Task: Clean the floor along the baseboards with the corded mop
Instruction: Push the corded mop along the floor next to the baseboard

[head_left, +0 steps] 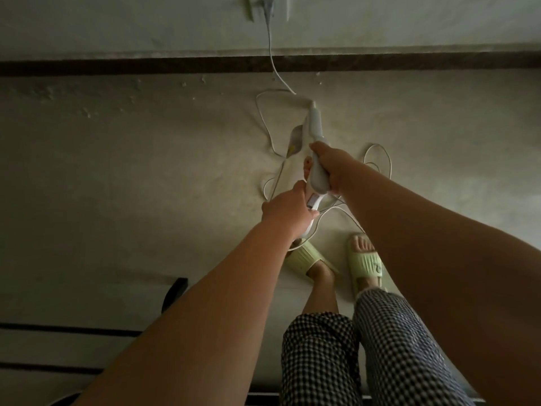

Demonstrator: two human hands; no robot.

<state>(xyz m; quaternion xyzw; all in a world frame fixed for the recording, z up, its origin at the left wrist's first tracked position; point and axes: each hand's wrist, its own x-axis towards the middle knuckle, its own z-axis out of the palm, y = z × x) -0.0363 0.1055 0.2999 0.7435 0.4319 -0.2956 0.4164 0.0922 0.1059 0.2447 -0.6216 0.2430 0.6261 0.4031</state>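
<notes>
White plastic makes up the mop [314, 128], which is seen end-on from above, its handle pointing up toward the camera. The handle's upper grip is wrapped by the curled fingers of the right hand [332, 168]; just below and to the left of it, the shaft is gripped by the left hand [288, 210], fingers closed round it. The mop head cannot be made out; it is judged to be hidden under the hands, near the feet.

The body looks rigid and smooth, so it should be steered without flexing, though the plastic may be slippery in a loose grip. Its weight is judged to be moderate and low-set, so a two-handed hold as now, one hand high for steering and one lower for pushing, seems apt.

The cord [270, 54] is limp and light. It runs from a wall plug [268, 7], well beyond the hands, down across the dark baseboard [146, 67] and lies in loose loops on the floor [117, 171] beside and beneath both hands. These loops are the main hazard: they could be run over or caught by a slipper [364, 260].

Bare floor is open to the left and right of the hands along the baseboard. Behind the left arm, dark-edged furniture [174, 291] limits room for stepping back.
</notes>
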